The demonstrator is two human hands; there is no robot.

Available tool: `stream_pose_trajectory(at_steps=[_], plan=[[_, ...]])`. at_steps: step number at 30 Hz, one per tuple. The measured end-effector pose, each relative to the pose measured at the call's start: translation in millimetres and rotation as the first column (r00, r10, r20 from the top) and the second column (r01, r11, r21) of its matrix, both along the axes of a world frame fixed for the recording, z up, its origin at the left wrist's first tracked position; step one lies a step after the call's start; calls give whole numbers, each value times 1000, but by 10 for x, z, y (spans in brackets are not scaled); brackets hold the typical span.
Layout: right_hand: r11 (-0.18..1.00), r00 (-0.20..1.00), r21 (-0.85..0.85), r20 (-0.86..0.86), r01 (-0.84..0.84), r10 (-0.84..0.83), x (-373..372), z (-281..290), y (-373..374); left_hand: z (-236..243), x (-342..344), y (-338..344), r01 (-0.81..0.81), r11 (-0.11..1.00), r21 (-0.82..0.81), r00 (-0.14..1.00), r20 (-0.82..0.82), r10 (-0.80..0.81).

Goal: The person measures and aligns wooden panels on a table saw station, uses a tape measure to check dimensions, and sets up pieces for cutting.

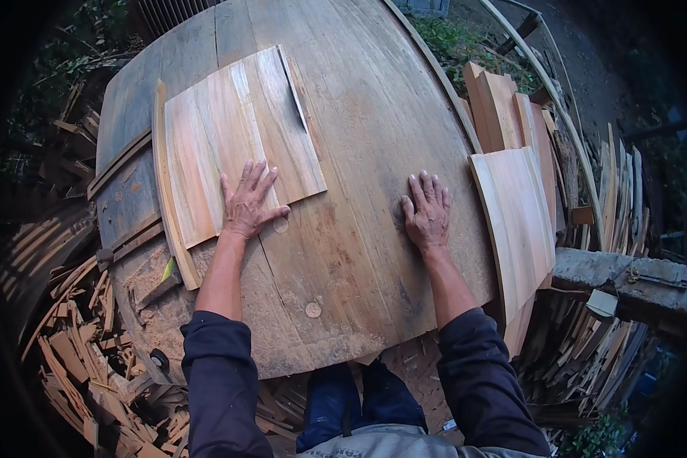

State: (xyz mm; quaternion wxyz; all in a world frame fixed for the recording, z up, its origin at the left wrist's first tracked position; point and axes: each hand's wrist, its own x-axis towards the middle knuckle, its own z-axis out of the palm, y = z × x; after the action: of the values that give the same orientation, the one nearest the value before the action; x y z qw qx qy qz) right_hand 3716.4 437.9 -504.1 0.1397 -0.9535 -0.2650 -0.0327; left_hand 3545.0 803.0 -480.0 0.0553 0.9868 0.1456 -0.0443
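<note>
My left hand (248,206) lies with fingers spread on the near edge of a pale wooden panel (221,130), its thumb reaching past the edge. The panel is flat on a worn wooden tabletop (374,229). Along its left side runs a light wooden strip (172,191), close against it. At the panel's far right edge stands a thin dark blade-like piece (292,89); its lower part is hidden. My right hand (427,212) rests open on the bare tabletop, apart from the panel, holding nothing.
Stacked boards (515,221) lean against the table's right edge. Beyond them are a concrete beam (626,278) and bundled wood strips (588,359). Scrap wood (76,359) piles up at the left. Sawdust and a wedge-like piece with a green tip (160,288) lie on the near left tabletop.
</note>
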Motion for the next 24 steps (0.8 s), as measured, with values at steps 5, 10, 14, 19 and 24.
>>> stream_pose_trajectory(at_steps=[5,10,14,19,24], plan=[[1000,1000,-15,0,3,-3,38,4,19,-20,109,116,4,1000,6,1000,17,-5],[1000,999,7,44,11,-11,164,-23,82,-17,214,223,-10,999,33,1000,5,10],[999,999,-34,32,33,-32,354,-56,187,-20,298,318,-12,1000,12,1000,-21,13],[1000,995,-1,97,0,0,632,-83,341,-52,438,487,-2,999,37,999,36,1],[999,999,-45,34,28,-27,707,-65,381,-65,566,639,-10,1000,10,1000,4,10]])
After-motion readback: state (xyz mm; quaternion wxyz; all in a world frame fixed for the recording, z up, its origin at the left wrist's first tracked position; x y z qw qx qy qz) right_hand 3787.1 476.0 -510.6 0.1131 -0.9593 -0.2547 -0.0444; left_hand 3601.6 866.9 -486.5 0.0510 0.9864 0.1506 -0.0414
